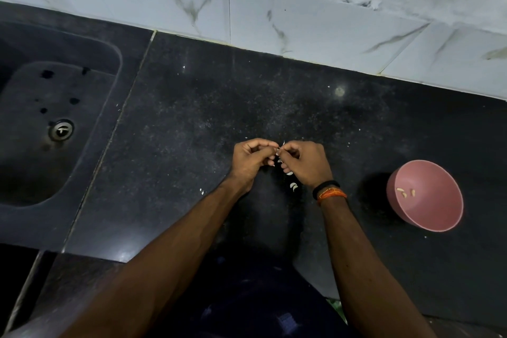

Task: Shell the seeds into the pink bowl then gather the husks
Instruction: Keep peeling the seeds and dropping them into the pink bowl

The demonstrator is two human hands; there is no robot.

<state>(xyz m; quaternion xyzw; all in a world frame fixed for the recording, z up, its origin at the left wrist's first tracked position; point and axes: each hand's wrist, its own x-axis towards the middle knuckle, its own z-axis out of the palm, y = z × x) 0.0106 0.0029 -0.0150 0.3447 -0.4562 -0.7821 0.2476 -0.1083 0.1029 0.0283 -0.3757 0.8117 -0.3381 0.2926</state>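
Note:
My left hand [251, 159] and my right hand [304, 162] meet fingertip to fingertip above the black counter [192, 118]. Both pinch one small pale seed [281, 145] between thumbs and forefingers. More pale seeds [288, 172] show under my right palm; whether they lie on the counter or in the hand I cannot tell. A few white husks [293, 186] lie on the counter just below my right wrist. The pink bowl [426, 196] stands to the right, tilted toward me, with a few shelled kernels [404, 191] inside.
A dark sink [49, 123] with a metal drain [61, 130] fills the left side. White marble-look tiles [274, 8] back the counter. Tiny white husk bits [202, 191] are scattered over the counter. The counter's front edge runs near my forearms.

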